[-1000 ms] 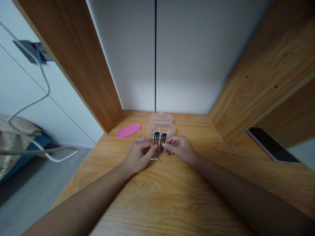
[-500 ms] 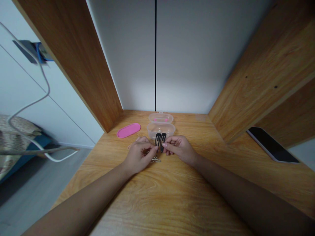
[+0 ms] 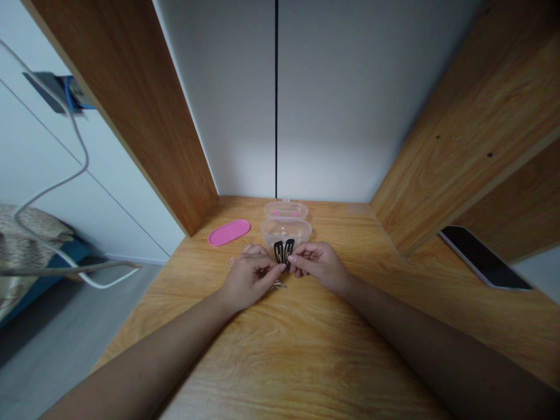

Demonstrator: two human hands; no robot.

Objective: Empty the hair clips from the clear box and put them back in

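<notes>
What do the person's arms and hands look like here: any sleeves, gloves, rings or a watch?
Both forearms are bare right to the lower frame edge, with no sleeves in view. The left hand and right hand wear no gloves. No watch, bracelet or ring is visible. The fingers are slender with short nails.

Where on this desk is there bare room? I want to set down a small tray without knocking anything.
Bare wood lies on the desk between the forearms, and right of the right hand toward the phone. It is crowded around the left hand, black hair clips, clear box and pink lid.
</notes>
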